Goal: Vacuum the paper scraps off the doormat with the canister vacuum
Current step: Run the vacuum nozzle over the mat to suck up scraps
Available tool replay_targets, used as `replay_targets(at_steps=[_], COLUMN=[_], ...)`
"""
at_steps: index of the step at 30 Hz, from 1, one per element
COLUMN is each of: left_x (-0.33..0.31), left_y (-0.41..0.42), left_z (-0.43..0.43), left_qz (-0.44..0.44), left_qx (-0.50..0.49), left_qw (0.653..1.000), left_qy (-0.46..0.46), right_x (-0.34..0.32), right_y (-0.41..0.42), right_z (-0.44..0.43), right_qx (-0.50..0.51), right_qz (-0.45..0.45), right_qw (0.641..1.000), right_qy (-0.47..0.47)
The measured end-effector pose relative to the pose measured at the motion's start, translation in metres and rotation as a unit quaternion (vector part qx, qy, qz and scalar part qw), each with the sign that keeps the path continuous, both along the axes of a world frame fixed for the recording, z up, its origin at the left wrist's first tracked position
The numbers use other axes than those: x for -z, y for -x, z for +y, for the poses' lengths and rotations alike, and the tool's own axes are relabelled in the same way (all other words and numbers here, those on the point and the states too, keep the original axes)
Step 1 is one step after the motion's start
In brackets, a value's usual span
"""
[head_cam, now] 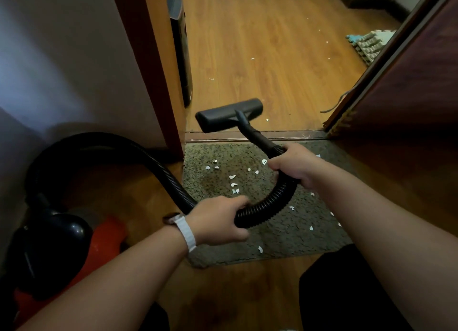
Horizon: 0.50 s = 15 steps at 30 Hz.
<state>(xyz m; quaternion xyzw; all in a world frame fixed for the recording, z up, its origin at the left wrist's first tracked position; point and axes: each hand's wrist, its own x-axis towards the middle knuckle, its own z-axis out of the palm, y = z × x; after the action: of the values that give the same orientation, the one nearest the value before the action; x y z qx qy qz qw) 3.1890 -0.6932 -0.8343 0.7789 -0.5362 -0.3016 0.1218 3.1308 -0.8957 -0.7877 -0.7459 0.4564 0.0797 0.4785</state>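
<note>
A grey-green shaggy doormat (285,234) lies before the doorway, strewn with several white paper scraps (233,177). My right hand (296,165) grips the black wand end of the vacuum hose. Lower down, my left hand (218,220) grips the ribbed black hose (272,201), which curves in a U between my hands. The black floor nozzle (229,115) hangs tilted above the door threshold, beyond the mat's far edge. At the lower left stands the red and black canister vacuum (62,244), with the hose looping up and over from it.
A wooden door frame (153,65) stands left of the mat, and an open dark door (401,87) on the right. Beyond the threshold is wood flooring (272,58) with a few stray scraps, a dark bin (182,53) and a foam mat (369,44).
</note>
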Motion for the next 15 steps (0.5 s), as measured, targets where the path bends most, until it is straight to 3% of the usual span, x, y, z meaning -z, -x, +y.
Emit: replay_targets(at_steps=[3,5,10,15], left_x=[0.022,0.033,0.035,0.031], left_y=[-0.027,-0.033,0.016,0.077], left_z=[0.013,0.017,0.005,-0.012], left_qz=[-0.091,-0.112,-0.089,-0.087], left_qx=[0.039,0.047,0.081,0.104], left_qw=[0.993,0.991,0.993,0.991], left_qy=[-0.060,-0.052,-0.019,0.020], right_x=[-0.004,-0.005,0.006,0.023], right_y=[0.009,0.016,0.036,0.051], right_z=[-0.008,-0.016,-0.029,-0.039], right_qx=[-0.069,-0.105,-0.175,-0.195], right_qz=[0.022,0.031,0.069,0.132], right_qw=[0.993,0.984,0.946,0.914], right_qy=[0.091,0.138,0.265,0.330])
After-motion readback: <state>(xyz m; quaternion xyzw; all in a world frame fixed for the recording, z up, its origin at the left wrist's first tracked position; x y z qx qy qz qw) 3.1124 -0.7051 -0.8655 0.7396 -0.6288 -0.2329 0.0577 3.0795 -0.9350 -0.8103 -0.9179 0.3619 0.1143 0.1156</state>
